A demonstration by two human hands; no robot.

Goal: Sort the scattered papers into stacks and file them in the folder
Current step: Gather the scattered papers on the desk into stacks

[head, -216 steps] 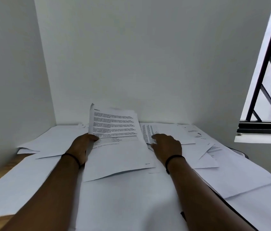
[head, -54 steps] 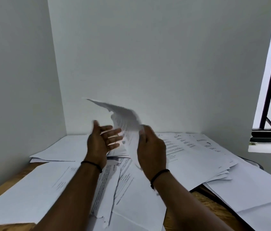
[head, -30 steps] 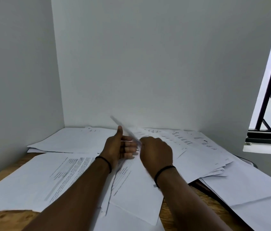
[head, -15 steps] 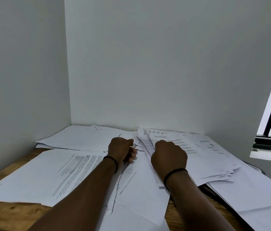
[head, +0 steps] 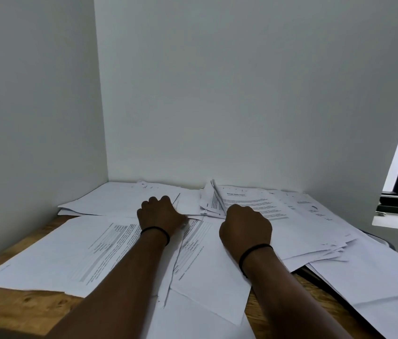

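I see the papers (head: 291, 223) lying loose over most of the desk (head: 21, 304), white sheets printed with black text and grey bands. No folder shows itself to me, unless the dark edge (head: 315, 277) peeping out beneath the right-hand sheets is one; I cannot tell.

The fullest heap is a fanned stack (head: 278, 216) toward the far right corner, its top sheet face up with a bold heading at the far end, long axis running from the back wall toward the near right. Its near edges are ragged and out of line. My right hand (head: 245, 227) sits on the near left part of that stack, knuckles up, fingers curled under; whether they pinch a sheet I cannot tell.

My left hand (head: 161, 215) rests on the papers at mid-desk, fingers bent down onto a blank sheet (head: 124, 199) that lies toward the far left corner. I cannot make out if it grips anything. Both wrists wear a thin black band (head: 155, 231).

Under my left forearm a printed page (head: 75, 253) lies slantwise, long axis pointing from the near left edge toward the middle. Between my arms another printed sheet (head: 207, 270) runs nearly straight away from me. More blank sheets (head: 376, 289) hang over the right edge. Bare wood shows along the near left edge.
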